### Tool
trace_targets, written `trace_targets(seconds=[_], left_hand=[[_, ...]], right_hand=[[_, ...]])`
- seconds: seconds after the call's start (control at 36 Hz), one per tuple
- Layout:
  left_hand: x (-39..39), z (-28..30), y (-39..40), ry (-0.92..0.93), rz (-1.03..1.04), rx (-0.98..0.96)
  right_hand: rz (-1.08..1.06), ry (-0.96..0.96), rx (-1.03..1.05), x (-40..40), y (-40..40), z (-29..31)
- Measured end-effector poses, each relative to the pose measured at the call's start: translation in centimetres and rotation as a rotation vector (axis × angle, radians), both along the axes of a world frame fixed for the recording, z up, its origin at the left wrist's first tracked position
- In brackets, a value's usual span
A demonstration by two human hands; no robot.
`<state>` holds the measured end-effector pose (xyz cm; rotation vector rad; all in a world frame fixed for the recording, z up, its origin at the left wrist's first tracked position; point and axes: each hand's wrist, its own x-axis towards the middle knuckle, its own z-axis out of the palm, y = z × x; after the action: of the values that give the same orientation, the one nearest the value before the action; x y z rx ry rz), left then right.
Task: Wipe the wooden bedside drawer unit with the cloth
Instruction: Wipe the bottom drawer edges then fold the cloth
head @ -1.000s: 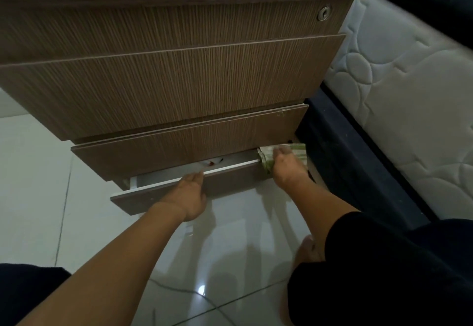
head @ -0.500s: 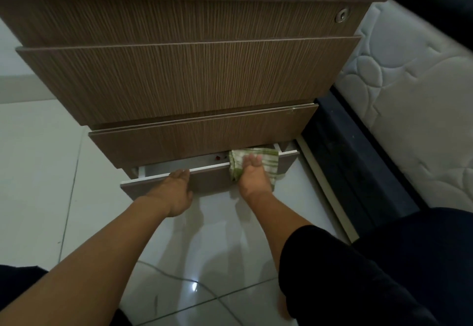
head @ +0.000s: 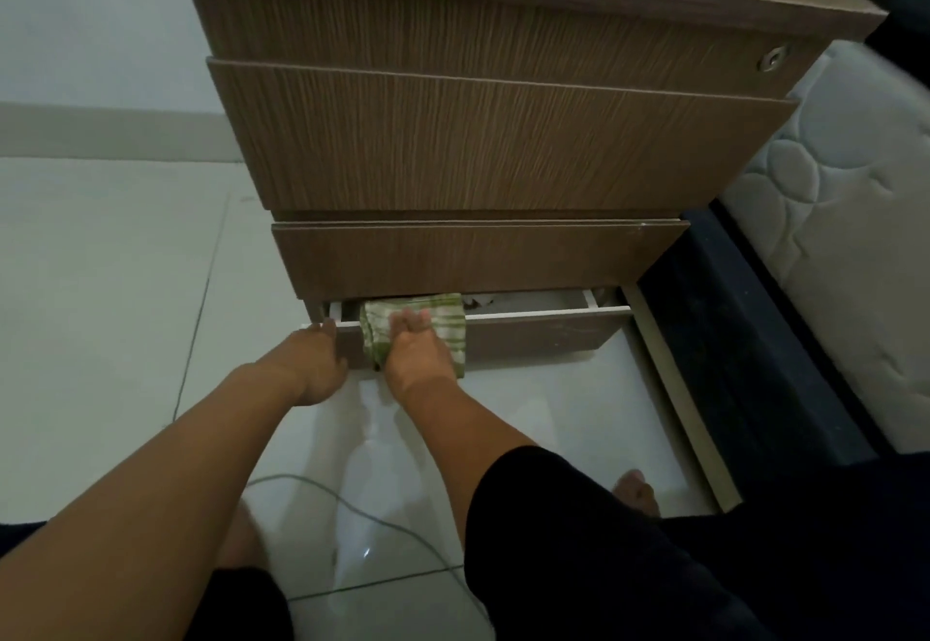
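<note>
Two hands reach down to the drawer unit's (head: 503, 147) lowest drawer (head: 543, 338) (pulled slightly out). The left hand (head: 309, 364) grips its left corner, while the right hand (head: 415, 348), fingers straight, presses the green-striped cloth (head: 443, 323) flat over its front edge.

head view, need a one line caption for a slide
Right hand presses a green striped cloth over the open bottom drawer's front edge while the left hand steadies its corner.

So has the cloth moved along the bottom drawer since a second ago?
Yes. The cloth has slid leftward along the bottom drawer front, from its right end to near the left hand.
</note>
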<state>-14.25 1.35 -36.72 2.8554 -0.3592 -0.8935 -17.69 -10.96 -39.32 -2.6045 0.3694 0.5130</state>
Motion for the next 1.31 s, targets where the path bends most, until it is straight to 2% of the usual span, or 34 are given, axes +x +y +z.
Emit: trace_targets(seconds=[0.22,0.39,0.47,0.58,0.72,0.81,0.92,1.08,1.31], left_hand=[[-0.5,1.0,2.2,0.041,0.143,-0.102],[-0.1,0.3,4.0,0.026,0.249,-0.071],[0.0,0.3,4.6,0.013,0.310,-0.026],[0.0,0.7,4.5,0.029,0.335,0.011],[-0.6,1.5,3.4,0.052,0.269,-0.011],[-0.8,1.9,2.7,0.062,0.219,-0.031],[-0.4,1.3,2.3,0.110,0.209,-0.140],[0.3,0.3,1.6,0.168,0.202,-0.269],[1.0,0.3,0.4,0.165,0.229,-0.250]], right_hand=[[0.091,0.018,0.048,1.1,4.6,0.4],[0.294,0.034,0.092,1.2,6.7,0.7],[0.282,-0.029,0.199,0.5,6.7,1.3],[0.249,-0.079,0.179,-0.7,6.1,0.3],[0.087,-0.054,0.183,-2.3,4.4,-0.3],[-0.152,0.004,0.183,-3.2,2.8,-0.5],[-0.438,0.077,0.291,-3.1,1.1,-0.8],[-0.496,0.182,0.372,-1.4,-0.4,0.7],[-0.544,0.226,0.413,0.2,-0.8,0.8]])
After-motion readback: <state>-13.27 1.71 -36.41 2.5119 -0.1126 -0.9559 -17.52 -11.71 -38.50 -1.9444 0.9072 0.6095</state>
